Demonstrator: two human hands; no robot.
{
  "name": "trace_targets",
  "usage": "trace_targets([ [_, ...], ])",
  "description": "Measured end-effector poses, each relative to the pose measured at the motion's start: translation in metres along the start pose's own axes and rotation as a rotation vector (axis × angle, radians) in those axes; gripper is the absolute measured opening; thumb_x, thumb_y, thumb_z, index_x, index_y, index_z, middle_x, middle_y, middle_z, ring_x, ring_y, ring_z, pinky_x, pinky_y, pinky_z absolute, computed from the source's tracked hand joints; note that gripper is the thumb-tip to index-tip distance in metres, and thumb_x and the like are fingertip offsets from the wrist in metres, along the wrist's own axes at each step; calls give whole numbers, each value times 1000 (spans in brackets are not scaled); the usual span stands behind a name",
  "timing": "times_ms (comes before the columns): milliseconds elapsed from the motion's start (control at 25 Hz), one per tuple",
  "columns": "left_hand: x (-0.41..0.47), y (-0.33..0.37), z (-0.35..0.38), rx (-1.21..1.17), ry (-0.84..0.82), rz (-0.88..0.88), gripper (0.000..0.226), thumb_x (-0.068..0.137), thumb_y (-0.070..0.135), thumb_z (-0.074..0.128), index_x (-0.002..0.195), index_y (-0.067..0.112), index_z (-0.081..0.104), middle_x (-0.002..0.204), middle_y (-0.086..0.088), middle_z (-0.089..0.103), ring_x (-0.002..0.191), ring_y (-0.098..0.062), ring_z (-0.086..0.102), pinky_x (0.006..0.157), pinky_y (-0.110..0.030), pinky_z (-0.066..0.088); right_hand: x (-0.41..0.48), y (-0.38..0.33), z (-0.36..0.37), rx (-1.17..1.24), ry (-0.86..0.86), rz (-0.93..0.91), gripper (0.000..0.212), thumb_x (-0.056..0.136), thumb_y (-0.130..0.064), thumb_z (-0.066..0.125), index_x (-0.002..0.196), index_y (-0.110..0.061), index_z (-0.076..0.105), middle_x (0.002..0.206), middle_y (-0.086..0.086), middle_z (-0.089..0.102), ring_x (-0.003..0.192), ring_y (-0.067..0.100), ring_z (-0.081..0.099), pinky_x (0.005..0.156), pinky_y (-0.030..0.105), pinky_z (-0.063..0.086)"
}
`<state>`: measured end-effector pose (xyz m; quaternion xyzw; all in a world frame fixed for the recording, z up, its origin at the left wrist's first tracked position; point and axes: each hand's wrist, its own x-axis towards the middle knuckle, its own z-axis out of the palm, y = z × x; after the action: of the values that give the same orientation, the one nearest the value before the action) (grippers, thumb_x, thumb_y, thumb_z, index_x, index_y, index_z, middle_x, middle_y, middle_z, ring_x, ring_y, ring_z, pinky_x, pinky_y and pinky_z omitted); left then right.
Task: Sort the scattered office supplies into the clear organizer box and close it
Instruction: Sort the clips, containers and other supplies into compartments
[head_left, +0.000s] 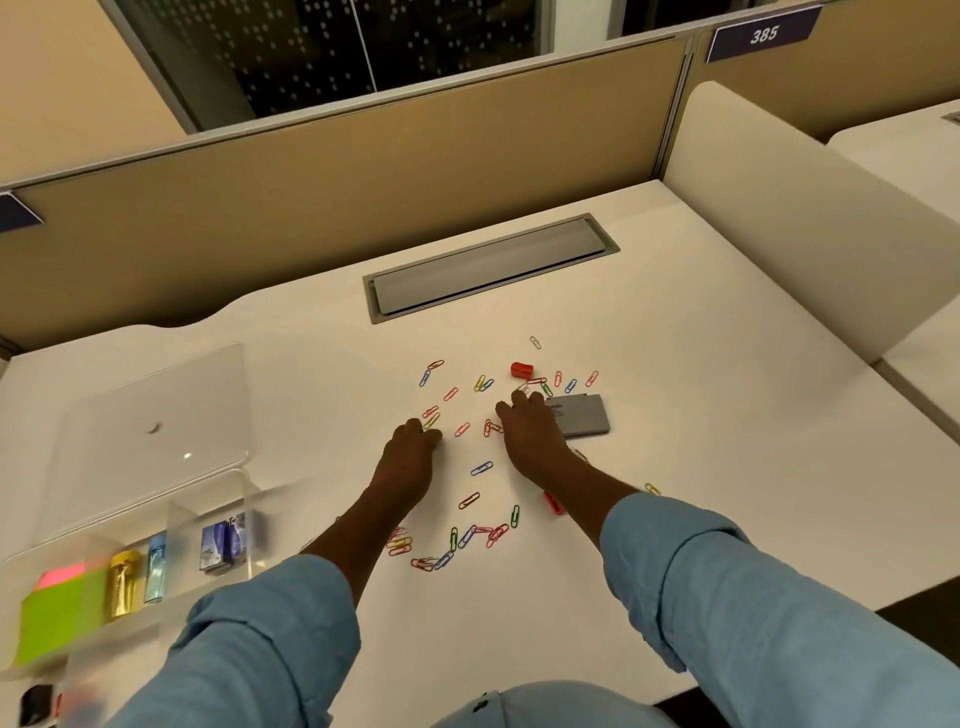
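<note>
Two hands are lying low over a white desk (675, 322), and you are looking down on them from above. Your left hand (410, 449) is bunching its fingers, curled at the tips, over a yellow clip at its one o'clock; whether it is pinching that clip cannot be told. Your right hand (530, 436) is resting palm down with fingers reaching forward, tips touching the desk among the clips, and is gripping nothing that shows.

Coloured paper clips (470, 500) are lying scattered around and between both hands, from twelve o'clock round to six o'clock near your blue sleeves (753, 597). A grey case (582, 415) is lying flat just beside the right hand at its three o'clock. A small red piece (521, 370) is sitting at its twelve o'clock.

The clear organizer box (208, 514) is standing at eight o'clock on the desk, blurred, with its lid (156, 415) open and leaning back toward eleven o'clock. Sticky notes (52, 618), a gold item (124, 582) and small blue packets (223, 543) are sitting in its compartments.

At twelve o'clock a grey cable hatch (491, 270) is lying flush in the desk. Beyond it a tan partition (311, 197) is closing off the desk, and a dark window (311, 47) is showing above. A plate reading 385 (763, 35) is hanging at one o'clock. A white side screen (805, 234) is bounding the desk at two o'clock.
</note>
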<state>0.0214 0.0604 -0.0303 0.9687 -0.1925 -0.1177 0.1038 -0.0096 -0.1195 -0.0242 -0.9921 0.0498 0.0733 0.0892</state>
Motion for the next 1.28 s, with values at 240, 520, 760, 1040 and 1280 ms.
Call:
trace_targets([
  [240,-4,0,3,-83,89,-6,30,93,8,48,122,10,56,116,-10,56,108,-23,50,89,-26,41,-7,-6,-2,-40,50,-15,36,90,-8,56,125,-8,47,129,17,47,121,31,42,99,40,41],
  [520,-26,6,-21,-370,306,-141,27,90,1,50,112,4,64,108,-16,67,100,-27,60,83,-25,41,-19,-61,-13,214,43,-8,50,82,4,63,127,-7,43,139,19,33,110,29,52,86,34,49],
  [760,-88,-33,-48,-536,437,-288,27,83,-4,51,103,3,68,97,-12,69,90,-18,61,75,-21,38,-39,-153,-4,391,11,-237,31,86,-6,58,116,-5,51,122,15,42,95,26,55,74,30,47],
  [1040,-178,-130,-81,-489,560,-462,23,78,1,54,94,7,69,89,-11,70,85,-24,63,73,-25,40,-63,-286,14,488,-166,-484,28,80,-15,52,106,-6,55,100,13,58,91,28,58,73,35,46],
  [1280,-252,-212,-85,-472,599,-706,37,79,-8,55,114,3,63,108,-16,68,101,-29,62,83,-25,41,-93,-374,35,429,-247,-709,28,95,-5,44,120,3,54,117,22,49,107,30,50,87,30,38],
])
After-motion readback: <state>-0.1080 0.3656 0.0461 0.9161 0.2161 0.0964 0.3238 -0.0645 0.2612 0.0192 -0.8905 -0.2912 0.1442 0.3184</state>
